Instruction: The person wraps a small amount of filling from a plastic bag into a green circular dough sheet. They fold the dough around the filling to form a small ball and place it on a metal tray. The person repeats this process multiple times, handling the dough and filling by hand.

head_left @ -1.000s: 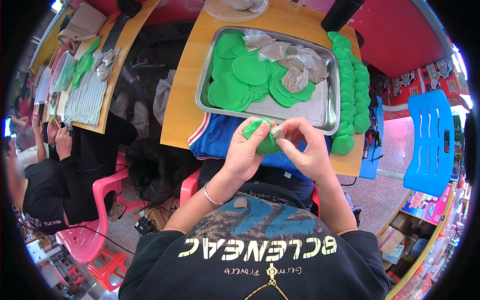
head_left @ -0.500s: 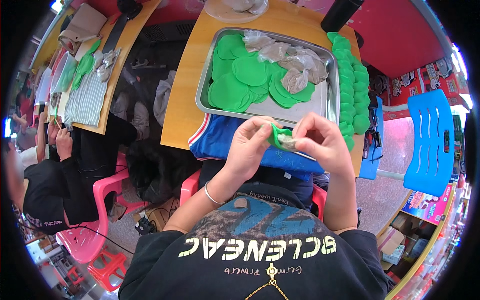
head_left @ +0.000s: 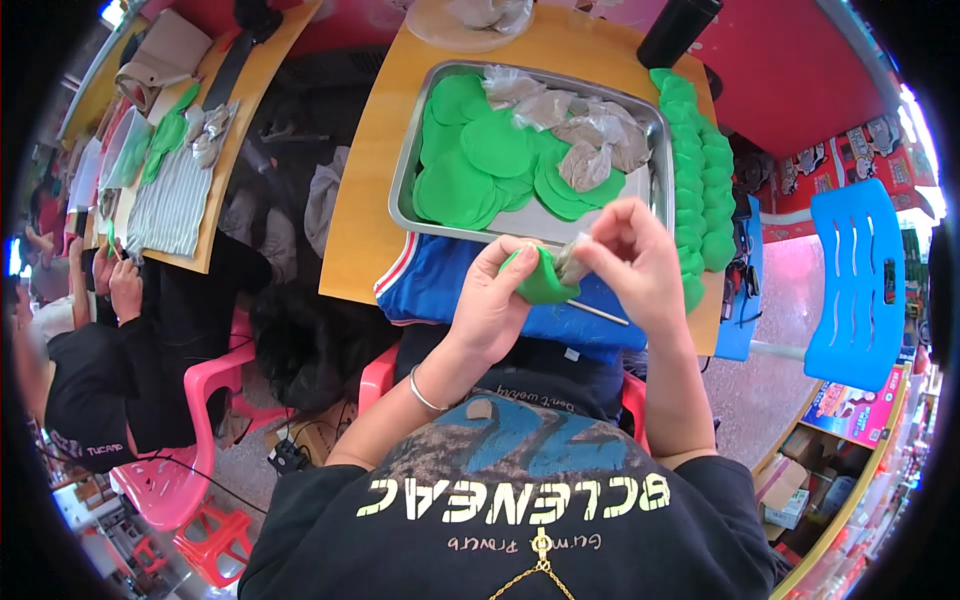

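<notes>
From the head view, your left hand (head_left: 492, 305) cups a green dough round (head_left: 541, 282) folded into a pocket, its grip wrapped around the underside, while your right hand (head_left: 632, 258) pinches narrow on a grey lump of filling (head_left: 569, 266) at the pocket's open edge. A second ago the round lay flatter between both hands; half a second ago it was already bending, and now it has curled up around the filling, so the wrapping looks well under way but the seam is not yet closed. The piece sits just above the blue cloth (head_left: 450, 290) on your lap edge, near the front rim of the metal tray (head_left: 402, 185). A thin stick (head_left: 598, 313) lies on the cloth beneath your right hand. In the tray, flat green discs (head_left: 470, 165) overlap beside grey filling heaps (head_left: 590, 140); whether those are wrapped in film is hard to tell at this distance. A row of finished green pieces (head_left: 700, 160) runs along the wooden tabletop (head_left: 365, 220) to the tray's right. Off to your left, another person's hands (head_left: 115, 285) work at a separate table.
</notes>
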{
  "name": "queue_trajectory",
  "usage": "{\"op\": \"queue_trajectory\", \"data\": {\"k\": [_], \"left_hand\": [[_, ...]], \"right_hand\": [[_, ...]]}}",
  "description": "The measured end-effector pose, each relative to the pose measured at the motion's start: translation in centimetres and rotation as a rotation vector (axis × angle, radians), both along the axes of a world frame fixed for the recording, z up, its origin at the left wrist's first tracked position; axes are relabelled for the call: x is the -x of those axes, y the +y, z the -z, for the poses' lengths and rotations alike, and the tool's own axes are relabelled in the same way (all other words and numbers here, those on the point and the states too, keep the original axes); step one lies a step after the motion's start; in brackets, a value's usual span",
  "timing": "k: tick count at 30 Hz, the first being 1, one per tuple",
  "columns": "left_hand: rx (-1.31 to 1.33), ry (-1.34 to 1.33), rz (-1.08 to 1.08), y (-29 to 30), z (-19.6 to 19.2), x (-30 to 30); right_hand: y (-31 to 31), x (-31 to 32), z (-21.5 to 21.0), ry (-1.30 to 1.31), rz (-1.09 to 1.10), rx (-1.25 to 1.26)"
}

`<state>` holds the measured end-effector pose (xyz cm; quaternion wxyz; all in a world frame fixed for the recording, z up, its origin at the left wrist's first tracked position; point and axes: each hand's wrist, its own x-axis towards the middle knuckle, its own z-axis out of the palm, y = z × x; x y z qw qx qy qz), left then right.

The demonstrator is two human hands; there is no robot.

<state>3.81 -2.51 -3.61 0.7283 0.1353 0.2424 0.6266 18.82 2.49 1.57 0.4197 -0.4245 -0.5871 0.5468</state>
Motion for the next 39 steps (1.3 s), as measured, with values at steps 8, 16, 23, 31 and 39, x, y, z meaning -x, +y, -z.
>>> {"op": "queue_trajectory", "data": {"k": [8,16,23,31,39], "left_hand": [[-0.009,0.015,0.051,0.0,0.3,0.2],[-0.071,0.052,0.06,-0.1,0.4,-0.2],[-0.038,-0.046,0.036,0.2,-0.4,-0.5],[-0.16,0.166,0.001,0.3,-0.2,-0.3],[-0.219,0.364,-0.067,-0.1,-1.2,-0.8]], "right_hand": [[-1.7,-0.1,0.9,-0.273,-0.076,-0.238],[-2.4,0.2,0.4,-0.263,0.021,-0.104],[-2.7,0.2,1.7,-0.142,0.024,-0.346],[-3.1,0.2,1.2,-0.476,-0.102,-0.599],[-3.0,1.4,1.6,-0.308,-0.029,-0.528]]}}
